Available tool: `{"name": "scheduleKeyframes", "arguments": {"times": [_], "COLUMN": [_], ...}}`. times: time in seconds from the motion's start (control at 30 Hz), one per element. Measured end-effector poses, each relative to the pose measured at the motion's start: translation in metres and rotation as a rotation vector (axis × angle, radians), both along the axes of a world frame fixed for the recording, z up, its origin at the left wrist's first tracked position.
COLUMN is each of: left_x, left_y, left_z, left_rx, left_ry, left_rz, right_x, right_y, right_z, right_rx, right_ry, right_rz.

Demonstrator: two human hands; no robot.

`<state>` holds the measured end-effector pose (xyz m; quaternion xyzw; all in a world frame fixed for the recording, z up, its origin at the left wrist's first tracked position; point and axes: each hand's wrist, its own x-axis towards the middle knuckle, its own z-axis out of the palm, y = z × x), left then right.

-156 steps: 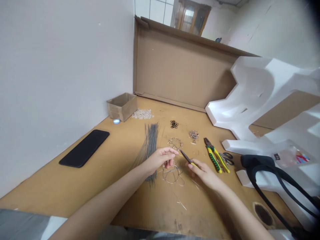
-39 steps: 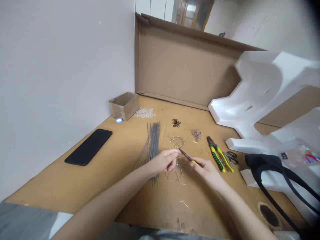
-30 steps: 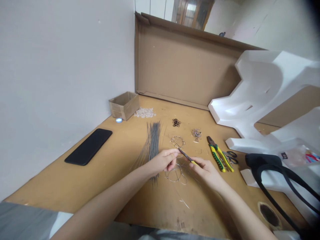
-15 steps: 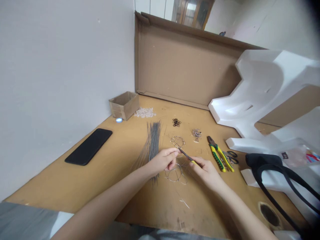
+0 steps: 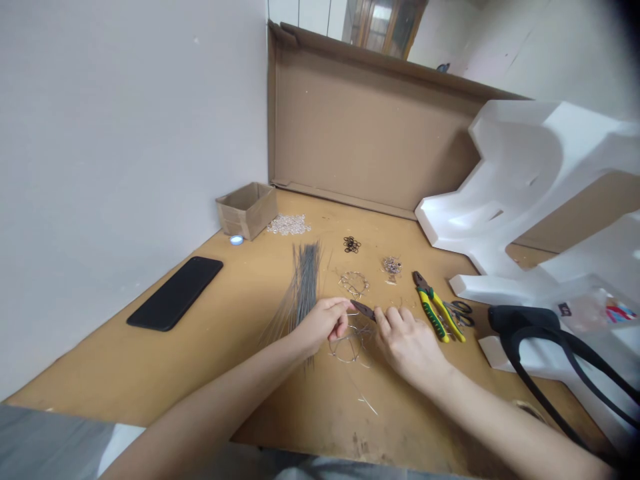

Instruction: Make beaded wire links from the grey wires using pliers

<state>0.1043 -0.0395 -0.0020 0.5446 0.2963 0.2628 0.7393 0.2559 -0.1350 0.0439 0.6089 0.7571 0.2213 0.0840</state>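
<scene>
My right hand is closed around a pair of pliers, whose dark jaws point left toward my other hand. With its fingers pinched, my left hand grips a thin wire at the tips of those jaws. Below the fingers lies a wire ring with loops along it. Another such wire ring rests just beyond my hands. A bundle of straight grey wires lies to the left, partly behind my left hand.
Green-yellow pliers and scissors lie to the right. Farther back are black rings, small wire pieces, clear beads and a cardboard box. A phone lies left; white foam stands right.
My right hand has rolled over so its back faces up, turning the pliers with it. The pliers' jaws look wider now. My left hand has shifted slightly left.
</scene>
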Motion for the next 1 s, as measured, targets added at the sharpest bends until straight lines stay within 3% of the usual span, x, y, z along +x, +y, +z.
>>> {"name": "scheduleKeyframes", "arguments": {"times": [0.13,0.33,0.43,0.63,0.73,0.83,1.0], "left_x": [0.002,-0.002,-0.004,-0.005,-0.006,-0.007,-0.008], "left_y": [-0.001,0.004,0.007,0.012,0.014,0.015,0.014], "left_z": [-0.001,0.002,0.004,0.006,0.006,0.008,0.01], "left_rx": [-0.174,-0.379,-0.331,-0.002,0.129,0.178,0.184], "left_ry": [-0.048,-0.156,-0.165,-0.055,0.021,0.042,0.076], "left_rz": [0.05,0.077,0.074,0.057,0.055,0.018,-0.059], "right_x": [-0.005,-0.019,-0.022,-0.008,0.015,0.041,0.063], "right_y": [0.003,0.011,0.012,0.008,0.0,-0.011,-0.024], "right_z": [0.011,0.019,0.018,0.018,0.003,-0.022,-0.05], "right_rx": [-0.05,-0.066,-0.035,0.035,0.041,-0.036,-0.078], "right_ry": [-0.217,-0.342,-0.324,-0.053,0.132,0.251,0.356], "right_rz": [0.146,0.262,0.236,0.034,-0.106,-0.29,-0.307]}}
